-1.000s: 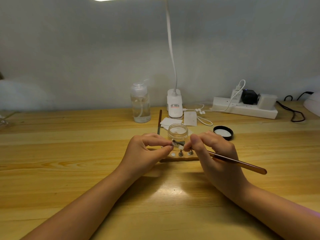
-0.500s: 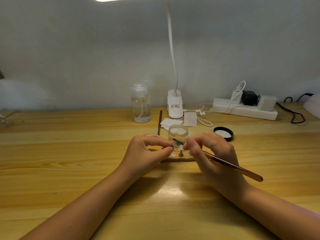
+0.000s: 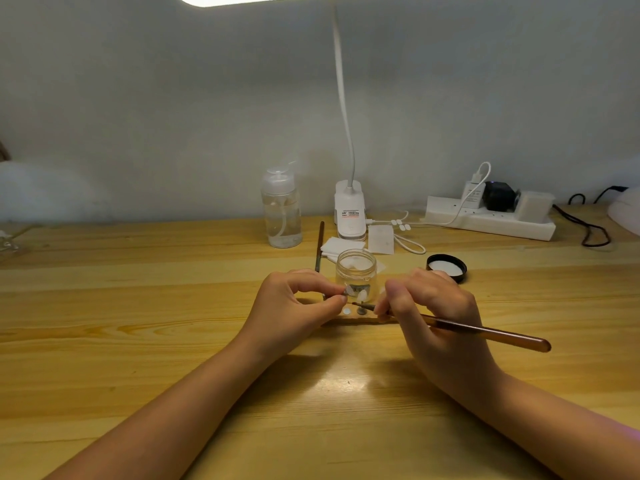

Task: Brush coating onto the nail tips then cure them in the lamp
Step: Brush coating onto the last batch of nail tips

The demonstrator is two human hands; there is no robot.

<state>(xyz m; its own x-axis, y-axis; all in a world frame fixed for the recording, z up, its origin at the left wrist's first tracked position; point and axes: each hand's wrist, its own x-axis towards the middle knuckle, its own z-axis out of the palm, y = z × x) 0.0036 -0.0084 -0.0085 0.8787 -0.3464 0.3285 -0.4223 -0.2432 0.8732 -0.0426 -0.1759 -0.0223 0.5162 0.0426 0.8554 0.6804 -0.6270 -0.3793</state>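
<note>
Both my forearms come in from 6 o'clock and rest on the wooden desk (image 3: 138, 306), which keeps things steady for fiddly work. My left hand (image 3: 294, 306) has thumb and forefinger pinched on a little nail tip (image 3: 349, 290), lifted off the desk so I can angle it toward the brush. My right hand (image 3: 433, 306) is curled around the brown brush (image 3: 485, 332) like a pencil, bristle end pointing to 9 o'clock, just beside the tip. Can't honestly tell if the bristles are touching it, it's tiny.

Under my fingers there's a wooden holder strip (image 3: 349, 320) with another tip on a peg (image 3: 362, 296); my hands cover most of it. Right behind, toward 12, the open gel jar (image 3: 356, 271) sits close for dipping, its black lid (image 3: 446, 267) off at 1 o'clock. Further back: pump bottle (image 3: 281, 209), clip desk lamp (image 3: 349, 213), power strip (image 3: 485, 220). At 2 o'clock a white curved thing (image 3: 627, 213) is cut off by the frame, probably the curing lamp.
</note>
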